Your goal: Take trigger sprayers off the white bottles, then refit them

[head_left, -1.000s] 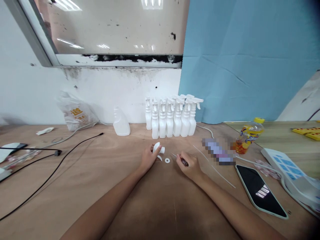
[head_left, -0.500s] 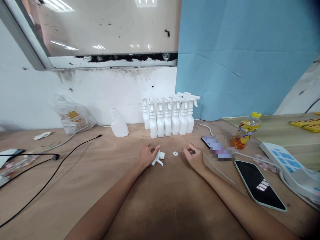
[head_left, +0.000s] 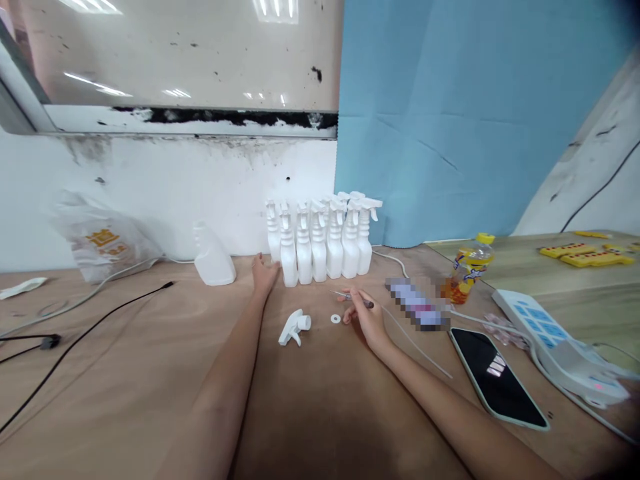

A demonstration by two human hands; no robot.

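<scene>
My left hand [head_left: 263, 275] lies at the left end of a group of white spray bottles [head_left: 303, 250], thumb and fingers apart and nothing visible in it. Whether it touches the nearest bottle I cannot tell. In my right hand [head_left: 367, 320] is a small screwdriver [head_left: 369, 304], its thin metal shaft pointing left and its dark handle between the fingers. Between my forearms a white trigger sprayer head [head_left: 295, 327] rests on its side on the table. A white ring washer [head_left: 335, 319] is just left of my right hand, and a thin clear tube [head_left: 420, 347] lies to its right.
A white bottle without a sprayer [head_left: 214, 257] stands left of the group, near a plastic bag [head_left: 103, 240]. Black cables [head_left: 95, 347] cross the left side. Rightward are two phones [head_left: 500, 380] [head_left: 420, 307], a drink bottle [head_left: 470, 270] and a power strip [head_left: 550, 340].
My left hand has let go of the sprayer head and reached forward to the bottles. The right hand still holds the screwdriver, now with its shaft plainly visible. The view has shifted right.
</scene>
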